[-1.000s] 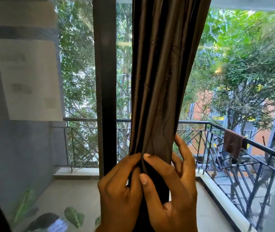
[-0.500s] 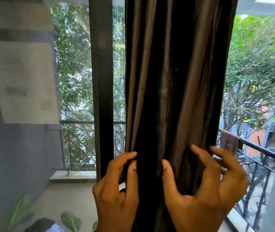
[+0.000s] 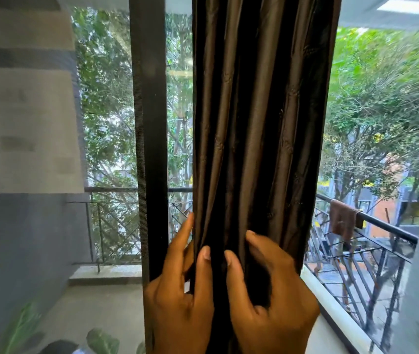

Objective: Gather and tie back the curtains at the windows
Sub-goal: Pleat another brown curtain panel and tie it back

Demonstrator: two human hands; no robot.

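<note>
A dark brown curtain hangs in folds down the middle of the window. My left hand holds its left edge low down, thumb in front and fingers reaching behind the cloth. My right hand is closed on a bunch of folds just right of it, fingers curled into the fabric. The two thumbs lie close together on the front of the curtain. The curtain's lower end is hidden behind my hands. No tie-back is in view.
A dark window frame post stands just left of the curtain. Beyond the glass lie a balcony, its black railing with a brown cloth draped on it, and trees. Green plant leaves show at the bottom left.
My right hand swung out to the right, caught more folds and has drawn them back in beside my left hand. The curtain bundle looks wider than a second ago.
</note>
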